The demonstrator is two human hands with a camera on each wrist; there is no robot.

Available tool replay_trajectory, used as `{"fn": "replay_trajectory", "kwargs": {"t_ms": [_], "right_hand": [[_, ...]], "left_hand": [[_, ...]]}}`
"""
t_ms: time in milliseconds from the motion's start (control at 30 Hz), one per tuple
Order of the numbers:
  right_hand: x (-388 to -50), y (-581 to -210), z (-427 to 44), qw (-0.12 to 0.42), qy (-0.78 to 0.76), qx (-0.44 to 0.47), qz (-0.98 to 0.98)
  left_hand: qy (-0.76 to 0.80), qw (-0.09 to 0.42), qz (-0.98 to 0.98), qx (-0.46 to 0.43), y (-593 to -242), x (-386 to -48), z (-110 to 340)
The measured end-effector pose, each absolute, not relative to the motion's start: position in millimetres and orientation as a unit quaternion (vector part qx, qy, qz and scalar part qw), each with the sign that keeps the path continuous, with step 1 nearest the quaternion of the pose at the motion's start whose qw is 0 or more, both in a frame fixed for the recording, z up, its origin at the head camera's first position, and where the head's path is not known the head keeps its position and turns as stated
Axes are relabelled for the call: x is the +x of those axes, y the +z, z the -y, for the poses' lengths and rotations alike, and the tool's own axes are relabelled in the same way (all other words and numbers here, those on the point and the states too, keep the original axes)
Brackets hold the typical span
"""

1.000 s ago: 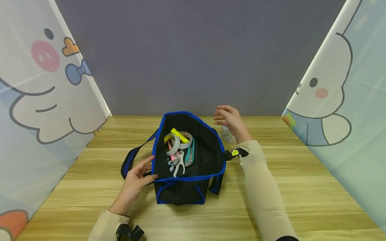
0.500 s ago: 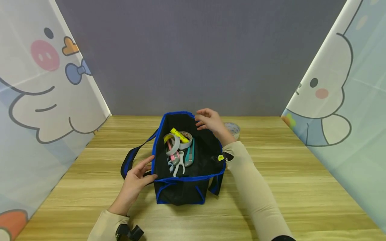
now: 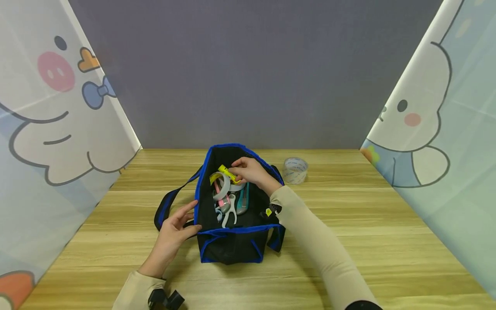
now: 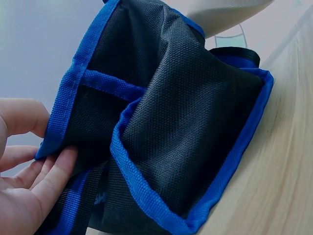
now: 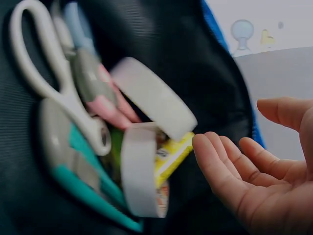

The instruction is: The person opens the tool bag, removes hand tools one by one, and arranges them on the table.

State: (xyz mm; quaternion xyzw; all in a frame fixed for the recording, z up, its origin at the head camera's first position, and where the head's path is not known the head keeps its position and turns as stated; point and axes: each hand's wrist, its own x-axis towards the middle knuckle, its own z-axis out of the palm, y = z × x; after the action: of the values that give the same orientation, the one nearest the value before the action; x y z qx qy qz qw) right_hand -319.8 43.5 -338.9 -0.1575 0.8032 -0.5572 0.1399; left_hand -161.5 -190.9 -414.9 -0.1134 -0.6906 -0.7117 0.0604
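Note:
A black bag with blue trim (image 3: 236, 254) stands upright with its mouth wide. Its left rim is pinched between thumb and fingers of the left hand (image 3: 172, 234), seen also in the left wrist view (image 4: 29, 181). The right hand (image 3: 253, 174) reaches inside, fingers spread at the yellow marker (image 3: 228, 173); in the right wrist view, the hand (image 5: 264, 181) has its fingertips beside the yellow marker (image 5: 173, 156), gripping nothing. Around it lie white tape rolls (image 5: 154, 95), scissors with white handles (image 3: 230, 211), a teal cutter (image 3: 243, 200) and a pink cutter (image 3: 222, 200).
A clear tape roll (image 3: 295, 171) stands on the wooden table (image 3: 348, 241) to the right of the bag. A strap (image 3: 164, 209) loops out at the bag's left. Behind is a grey wall (image 3: 252, 77), with cartoon-printed panels at both sides.
The right hand has moved left and down, from above the clear tape roll over the bag's right rim into the bag, uncovering that roll. The left hand stays on the rim.

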Motion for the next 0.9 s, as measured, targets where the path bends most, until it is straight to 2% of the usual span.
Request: {"fn": "replay_trajectory", "kwargs": {"t_ms": [267,433,900], "right_hand": [[-322,-361,-31,0.167,-0.532,-0.144,-0.817],[-324,-372,-26,0.158,-0.523,-0.136,-0.827],[-325,-376,-19,0.163,-0.544,-0.126,-0.813]], "left_hand": [[-0.713,0.063,0.688,-0.119,-415,-161,190],[-0.713,0.061,0.688,-0.125,-415,-161,190],[-0.712,0.054,0.689,-0.124,-415,-161,191]]}}
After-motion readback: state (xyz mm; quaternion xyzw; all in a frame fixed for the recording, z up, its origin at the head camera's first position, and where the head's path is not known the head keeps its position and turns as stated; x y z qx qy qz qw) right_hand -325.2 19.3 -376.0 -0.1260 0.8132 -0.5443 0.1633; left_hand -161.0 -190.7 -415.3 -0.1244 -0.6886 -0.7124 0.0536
